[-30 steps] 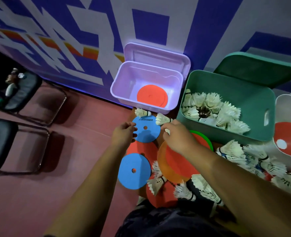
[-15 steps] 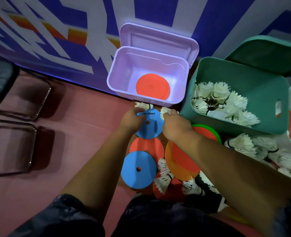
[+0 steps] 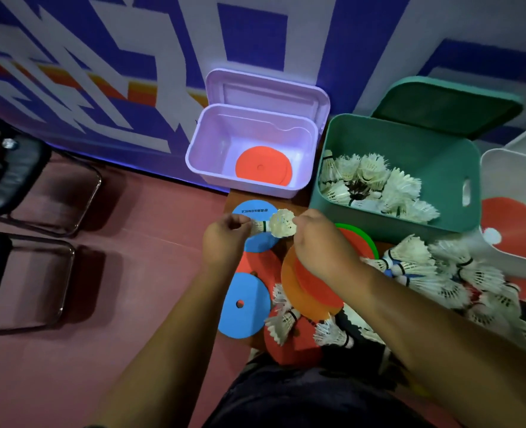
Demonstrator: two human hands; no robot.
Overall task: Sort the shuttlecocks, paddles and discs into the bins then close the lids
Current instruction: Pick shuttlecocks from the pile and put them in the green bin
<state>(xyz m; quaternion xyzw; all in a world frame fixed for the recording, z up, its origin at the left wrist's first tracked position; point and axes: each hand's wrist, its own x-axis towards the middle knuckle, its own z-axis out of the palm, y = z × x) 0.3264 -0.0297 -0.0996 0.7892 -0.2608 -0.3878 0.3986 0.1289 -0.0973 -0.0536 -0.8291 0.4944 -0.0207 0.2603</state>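
Item in hand: one white feather shuttlecock (image 3: 281, 223), held level. Our left hand (image 3: 224, 239) pinches its cork end and our right hand (image 3: 320, 245) curls its fingers on the feather skirt. It hangs just above the far blue foam disc (image 3: 249, 211), in front of the lilac plastic bin (image 3: 212, 162). Surface: brown board (image 3: 233, 199) on a reddish floor (image 3: 132, 304), with a blue-and-white patterned wall (image 3: 132, 57) behind. Bins, three: the lilac, lid raised, holding orange-red discs (image 3: 263, 168); the teal plastic bin (image 3: 409, 134), lid raised, holding a shuttlecock heap (image 3: 375, 183) we cannot count; the white bin (image 3: 508, 171) at the right edge. Blue discs, two: the near blue disc (image 3: 244, 304) lies beside our left forearm. Our right forearm covers part of the orange disc (image 3: 289, 282) and of the loose shuttlecock pile (image 3: 440, 270). Chairs, two: black-seated metal chairs (image 3: 11, 177) on the left.
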